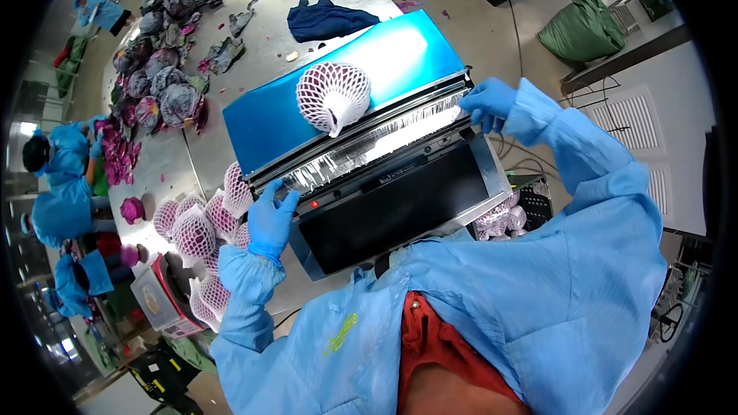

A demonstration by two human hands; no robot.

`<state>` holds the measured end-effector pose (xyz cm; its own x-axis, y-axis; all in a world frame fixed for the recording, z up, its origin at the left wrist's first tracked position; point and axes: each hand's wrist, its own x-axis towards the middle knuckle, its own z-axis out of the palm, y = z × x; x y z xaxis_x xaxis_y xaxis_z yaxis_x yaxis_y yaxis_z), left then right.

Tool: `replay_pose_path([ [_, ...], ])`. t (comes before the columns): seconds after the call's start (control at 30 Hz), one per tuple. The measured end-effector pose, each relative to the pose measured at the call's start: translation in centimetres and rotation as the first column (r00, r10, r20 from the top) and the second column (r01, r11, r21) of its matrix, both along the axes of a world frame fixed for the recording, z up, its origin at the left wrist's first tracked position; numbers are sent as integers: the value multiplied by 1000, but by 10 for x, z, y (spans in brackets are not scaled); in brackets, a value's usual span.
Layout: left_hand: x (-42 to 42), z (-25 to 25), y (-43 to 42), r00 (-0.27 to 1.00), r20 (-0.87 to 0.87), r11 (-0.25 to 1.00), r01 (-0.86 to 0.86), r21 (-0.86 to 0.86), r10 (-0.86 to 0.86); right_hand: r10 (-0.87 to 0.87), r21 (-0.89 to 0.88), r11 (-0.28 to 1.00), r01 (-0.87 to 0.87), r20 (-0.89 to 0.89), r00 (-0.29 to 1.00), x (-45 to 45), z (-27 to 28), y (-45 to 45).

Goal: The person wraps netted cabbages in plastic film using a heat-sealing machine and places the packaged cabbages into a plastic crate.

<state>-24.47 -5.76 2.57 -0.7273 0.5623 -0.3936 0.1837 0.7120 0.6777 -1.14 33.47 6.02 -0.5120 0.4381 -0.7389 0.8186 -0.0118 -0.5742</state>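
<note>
Standing on the metal table (pixel 173 169), a machine (pixel 392 211) carries a blue plate (pixel 273 123), shiny film (pixel 369 150) and, upon the plate, one netted head (pixel 334 94); left hand (pixel 270 223), thumb parted, and right hand (pixel 490 100), fingers curled, are at the film's opposite ends, grip indeterminable.

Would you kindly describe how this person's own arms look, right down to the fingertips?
The left glove and right glove are blue and close-fitting. The left sleeve and right sleeve are loose, wrinkled fabric in a lighter blue, reaching to the gloves. I can make out no lettering on either sleeve.
</note>
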Motion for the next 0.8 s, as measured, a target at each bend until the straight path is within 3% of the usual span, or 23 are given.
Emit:
replay_pose_path([
  [0.07,0,7,12,933,315,976,-207,70,176,-64,-64,996,65,16,998,-11,-4,-18],
  [0.13,-12,21,21,838,489,962,-273,-11,243,-177,-233,958,168,-20,984,-23,-12,-31],
  [0.27,-12,20,16,766,593,959,-281,-37,247,-159,-119,979,163,41,986,-38,-23,-33],
  [0.33,-15,11,24,722,630,942,-331,-46,285,-208,-172,961,218,78,975,-45,-24,-33],
  [0.43,-14,-4,28,694,658,924,-383,-7,293,-208,-249,944,217,61,976,-44,-31,-29],
  [0.53,-13,8,28,656,706,892,-445,77,267,-363,-368,870,327,-31,931,-36,-11,-32],
  [0.63,-19,37,-1,698,710,891,-377,254,93,-220,-330,932,147,-196,956,-21,36,-33],
  [0.67,-13,57,-3,704,693,838,-464,287,152,-218,-353,927,128,-229,949,-18,55,-32],
  [0.73,-19,89,-9,780,602,771,-486,411,171,-163,-250,967,47,-467,869,-21,76,-20],
  [0.8,-42,83,-8,921,381,555,-357,751,78,-113,-269,955,-126,-722,682,-38,101,-12],
])
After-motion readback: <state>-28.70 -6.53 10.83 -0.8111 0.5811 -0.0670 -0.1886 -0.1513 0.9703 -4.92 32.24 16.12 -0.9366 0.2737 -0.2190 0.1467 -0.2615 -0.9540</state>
